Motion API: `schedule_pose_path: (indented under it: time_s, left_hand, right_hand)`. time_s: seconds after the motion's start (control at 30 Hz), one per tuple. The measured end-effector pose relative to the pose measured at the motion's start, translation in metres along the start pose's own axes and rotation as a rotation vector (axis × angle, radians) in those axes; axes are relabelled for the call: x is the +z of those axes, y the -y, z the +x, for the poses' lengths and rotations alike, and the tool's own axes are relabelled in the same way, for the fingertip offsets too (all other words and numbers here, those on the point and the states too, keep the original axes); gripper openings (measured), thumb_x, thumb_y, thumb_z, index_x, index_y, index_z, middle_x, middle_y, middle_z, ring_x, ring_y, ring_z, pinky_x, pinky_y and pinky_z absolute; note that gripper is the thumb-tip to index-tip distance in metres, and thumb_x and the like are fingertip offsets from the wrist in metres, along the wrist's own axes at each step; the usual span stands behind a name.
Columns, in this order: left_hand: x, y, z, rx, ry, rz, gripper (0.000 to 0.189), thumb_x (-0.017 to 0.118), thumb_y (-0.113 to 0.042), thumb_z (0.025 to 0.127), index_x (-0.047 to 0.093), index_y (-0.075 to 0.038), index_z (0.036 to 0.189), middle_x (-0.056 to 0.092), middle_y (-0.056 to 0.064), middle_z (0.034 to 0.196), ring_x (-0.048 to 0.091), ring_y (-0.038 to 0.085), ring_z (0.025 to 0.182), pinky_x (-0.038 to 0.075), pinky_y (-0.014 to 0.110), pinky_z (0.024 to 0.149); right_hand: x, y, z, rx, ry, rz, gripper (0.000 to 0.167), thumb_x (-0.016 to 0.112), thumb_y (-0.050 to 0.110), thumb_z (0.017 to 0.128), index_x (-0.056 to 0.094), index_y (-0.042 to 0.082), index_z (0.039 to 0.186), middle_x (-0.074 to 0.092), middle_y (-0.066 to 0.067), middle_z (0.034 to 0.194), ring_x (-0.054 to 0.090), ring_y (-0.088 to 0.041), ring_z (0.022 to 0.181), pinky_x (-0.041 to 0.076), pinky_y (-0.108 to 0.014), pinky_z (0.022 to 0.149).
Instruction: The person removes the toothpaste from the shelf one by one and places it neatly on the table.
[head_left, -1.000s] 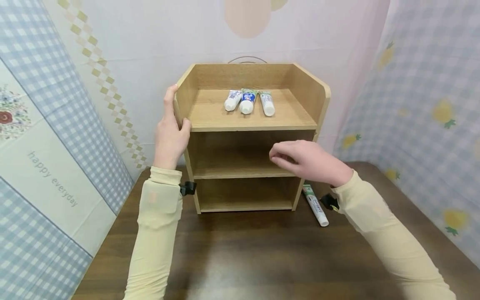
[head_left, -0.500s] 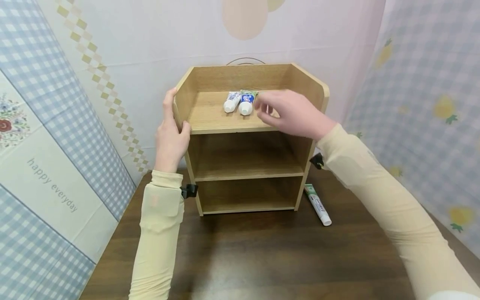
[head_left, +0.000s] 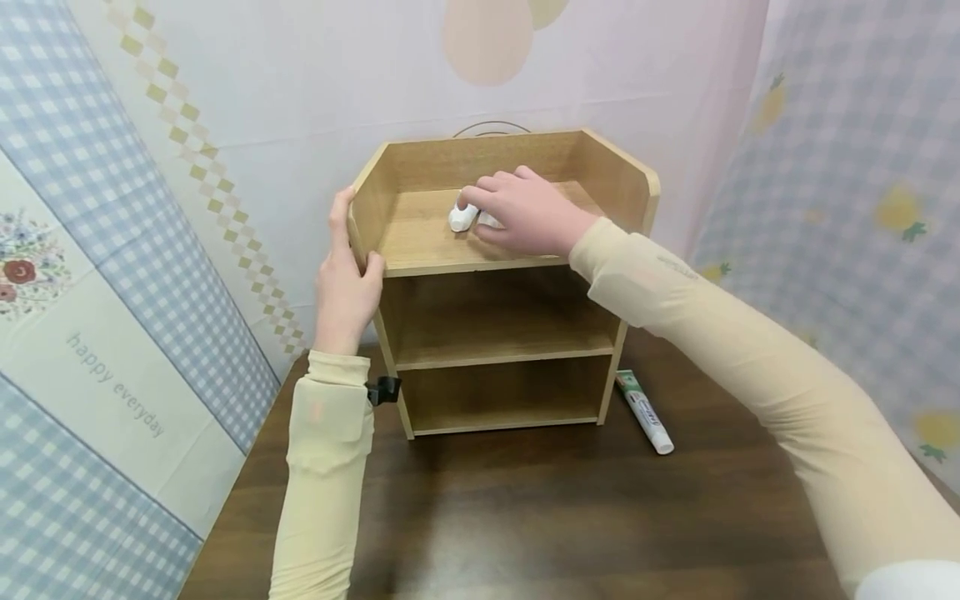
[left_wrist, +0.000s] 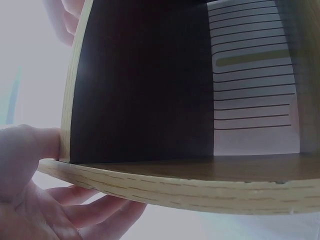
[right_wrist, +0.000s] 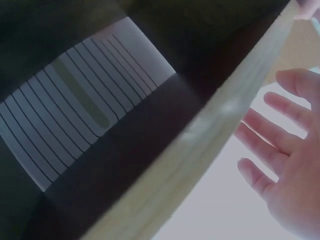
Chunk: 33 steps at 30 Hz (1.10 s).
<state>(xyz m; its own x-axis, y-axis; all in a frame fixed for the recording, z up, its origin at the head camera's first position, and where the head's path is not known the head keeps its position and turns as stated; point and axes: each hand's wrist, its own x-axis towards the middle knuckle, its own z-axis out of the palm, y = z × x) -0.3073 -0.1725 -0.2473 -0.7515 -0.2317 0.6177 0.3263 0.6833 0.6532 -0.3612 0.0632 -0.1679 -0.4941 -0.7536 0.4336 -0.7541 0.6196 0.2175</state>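
Observation:
My left hand (head_left: pixel 347 283) grips the left side panel of a small wooden shelf unit (head_left: pixel 498 362), thumb over the front edge. In the left wrist view the thumb and fingers (left_wrist: pixel 102 212) lie on either side of the panel. Above the top shelf, my right hand (head_left: pixel 528 212) reaches in from the right over small toothpaste tubes. The white cap end of the leftmost tube (head_left: pixel 462 219) shows beside its fingertips. A second tube (head_left: pixel 491 220) shows between thumb and index finger; the hand hides the others. Spread, slightly bent fingers (right_wrist: pixel 272 132) appear beyond the board edge in the right wrist view.
A green and white toothpaste tube (head_left: pixel 647 414) lies on the dark wooden table (head_left: pixel 480 508) to the right of the unit. Two lower shelf levels open toward me. Patterned cloth (head_left: pixel 360 75) hangs behind and on both sides.
My right hand has risen from in front of the middle shelf to the top one, then moved left over the tubes. The left hand keeps its grip on the side panel.

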Motion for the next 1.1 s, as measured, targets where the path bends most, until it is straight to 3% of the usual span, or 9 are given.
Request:
schedule_pose_path:
  time_s: [0.13, 0.33, 0.53, 0.83, 1.1]
  left_hand:
    - [-0.002, 0.001, 0.0, -0.006, -0.008, -0.004, 0.077, 0.047, -0.01, 0.089, 0.016, -0.055, 0.144, 0.056, 0.024, 0.13, 0.055, 0.038, 0.086, 0.044, 0.048, 0.074]
    - [-0.005, 0.0, 0.0, -0.016, -0.018, -0.004, 0.076, 0.048, -0.012, 0.09, 0.017, -0.056, 0.144, 0.055, 0.023, 0.134, 0.058, 0.038, 0.096, 0.045, 0.052, 0.08]
    - [-0.005, 0.001, -0.001, -0.007, -0.006, -0.003, 0.076, 0.048, -0.013, 0.09, 0.017, -0.056, 0.144, 0.056, 0.025, 0.13, 0.055, 0.038, 0.085, 0.044, 0.048, 0.072]
    - [-0.01, 0.006, 0.003, 0.009, 0.012, -0.014, 0.076, 0.047, -0.013, 0.09, 0.016, -0.055, 0.144, 0.054, 0.025, 0.132, 0.056, 0.038, 0.089, 0.045, 0.049, 0.074]
    - [-0.007, 0.008, 0.004, 0.022, 0.034, 0.008, 0.075, 0.048, -0.014, 0.091, 0.015, -0.053, 0.145, 0.057, 0.028, 0.122, 0.054, 0.037, 0.078, 0.044, 0.045, 0.067]
  right_hand:
    - [0.002, 0.004, 0.012, -0.007, 0.04, -0.029, 0.024, 0.054, 0.028, 0.092, 0.059, 0.015, 0.113, 0.063, -0.006, 0.098, 0.058, -0.027, 0.093, 0.035, -0.04, 0.083]
    - [0.005, 0.004, 0.03, 0.038, 0.175, -0.049, 0.034, 0.047, 0.034, 0.096, 0.055, 0.016, 0.124, 0.065, -0.008, 0.115, 0.056, -0.029, 0.107, 0.033, -0.043, 0.093]
    - [0.014, 0.001, 0.036, 0.092, 0.232, -0.051, 0.041, 0.041, 0.04, 0.097, 0.054, 0.018, 0.13, 0.063, -0.008, 0.124, 0.051, -0.029, 0.114, 0.03, -0.045, 0.097]
    - [0.022, 0.01, 0.029, 0.088, 0.185, -0.058, 0.049, 0.043, 0.045, 0.099, 0.05, 0.017, 0.139, 0.06, -0.011, 0.13, 0.048, -0.03, 0.118, 0.029, -0.045, 0.101]
    - [0.036, 0.02, 0.009, -0.001, -0.049, -0.121, 0.043, 0.045, 0.043, 0.099, 0.057, 0.014, 0.129, 0.064, -0.009, 0.103, 0.054, -0.029, 0.107, 0.034, -0.044, 0.097]
